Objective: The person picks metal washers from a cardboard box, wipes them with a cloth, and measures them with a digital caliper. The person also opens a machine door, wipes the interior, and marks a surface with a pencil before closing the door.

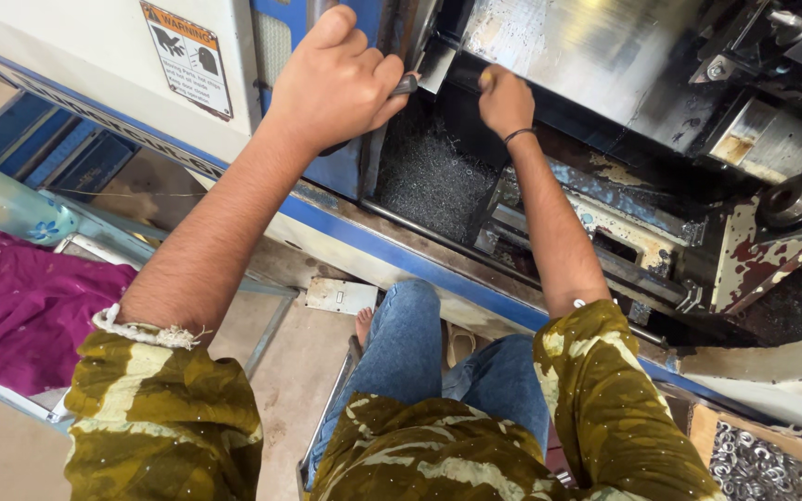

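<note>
My left hand [331,83] is closed around the dark handle of a tool [405,85] at the edge of the machine's sliding door [313,28]. My right hand [505,100] reaches deep into the machine enclosure, fingers curled against a dark part under a shiny metal plate [596,46]; what it grips is hidden. A dark band circles that wrist. Below both hands lies a bed of fine metal chips [431,176] inside the machine.
A white and blue machine housing [76,56] with a warning sticker [187,56] stands at left. A chuck [791,199] sits at right. A box of small metal rings [754,464] is at bottom right. Purple cloth [20,306] lies at left.
</note>
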